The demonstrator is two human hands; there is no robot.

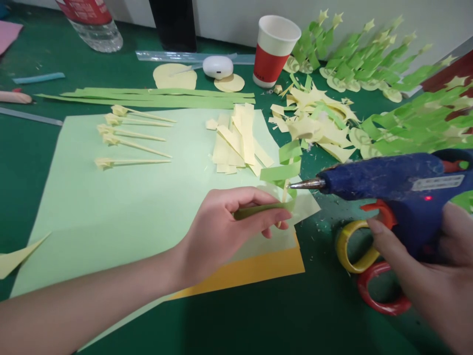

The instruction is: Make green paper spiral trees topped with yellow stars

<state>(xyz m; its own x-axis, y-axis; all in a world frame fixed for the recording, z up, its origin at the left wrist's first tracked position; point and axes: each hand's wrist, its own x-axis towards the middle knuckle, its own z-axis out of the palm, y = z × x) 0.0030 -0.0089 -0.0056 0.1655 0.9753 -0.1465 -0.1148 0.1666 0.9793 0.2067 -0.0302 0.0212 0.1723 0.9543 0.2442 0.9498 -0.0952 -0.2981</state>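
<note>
Pinching a green strip point(279, 172) together with a pale stick point(285, 191), the left hand point(236, 222) holds its thumb and fingers pressed closely around them, above the right edge of a light green sheet point(129, 207). The strip curls in loops around the upper part of the stick, while a length of it lies inside the fingers. I would say this piece is only partly wrapped. The right hand point(424, 281) is closed around the handle of a blue glue gun point(380, 175), whose red light is on; the metal tip is at the stick, but I cannot tell if it touches, or if the trigger is pressed.

As for the progress, many star-topped green stems point(369, 61) are standing on round pale bases at the back and right, and these look finished to me. Five bare sticks with folded heads point(135, 130) lie on the sheet, with no green on them, so they seem to be still left. Several flat green strips point(166, 98) lie behind them, unused. I judge the larger part of the work already done.
</note>
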